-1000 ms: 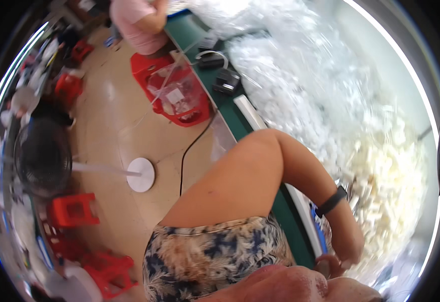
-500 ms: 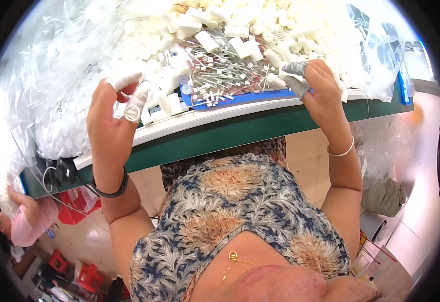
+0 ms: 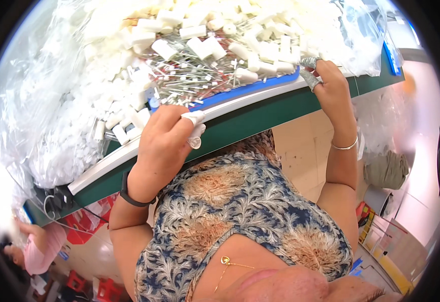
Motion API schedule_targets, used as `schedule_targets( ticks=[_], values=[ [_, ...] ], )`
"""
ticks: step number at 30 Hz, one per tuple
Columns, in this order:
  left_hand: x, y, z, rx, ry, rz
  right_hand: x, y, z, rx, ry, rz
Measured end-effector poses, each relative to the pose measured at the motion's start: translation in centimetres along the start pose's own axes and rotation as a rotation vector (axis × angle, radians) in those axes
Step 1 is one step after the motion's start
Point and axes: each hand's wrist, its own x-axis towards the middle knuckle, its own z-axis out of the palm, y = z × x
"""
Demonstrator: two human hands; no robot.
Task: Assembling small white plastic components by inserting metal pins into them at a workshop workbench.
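My left hand (image 3: 162,146) is at the table's front edge, left of centre, its fingers curled in and their tips pressed together. White covers wrap its thumb and index finger; whatever sits in the pinch is hidden. At the right end of a blue tray (image 3: 250,90) is my right hand (image 3: 333,88). Grey wraps cover its thumb and index finger, whose tips stand slightly apart close to a white cylinder (image 3: 284,67), with nothing plainly held. Thin metal pins with small white ends (image 3: 192,75) lie heaped in the tray between the hands.
White blocks and cylinders (image 3: 164,49) pile up behind and around the pins. Clear plastic bags (image 3: 54,110) bulge on the left, with another bag (image 3: 363,30) at the far right. A white strip (image 3: 104,168) edges the green table. Another person (image 3: 44,244) is at the lower left.
My left hand has moved right and nearer to me, its fingers closing from a spread pose. My right hand has shifted slightly right. The whole view has turned a little.
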Motion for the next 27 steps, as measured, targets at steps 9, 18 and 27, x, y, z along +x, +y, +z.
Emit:
schedule_targets(
  ticks=[9,18,27],
  values=[
    [-0.3,-0.9,0.3,0.017,-0.013,0.005,-0.4,-1.2,0.8,0.057,-0.046,-0.372],
    [-1.3,-0.8,-0.9,0.01,0.073,-0.124,1.2,-4.1,3.5,0.109,-0.088,-0.56],
    [-2.7,-2.4,-3.8,0.076,0.153,-0.22,1.6,-3.3,3.5,0.203,-0.232,-0.577]
  ],
)
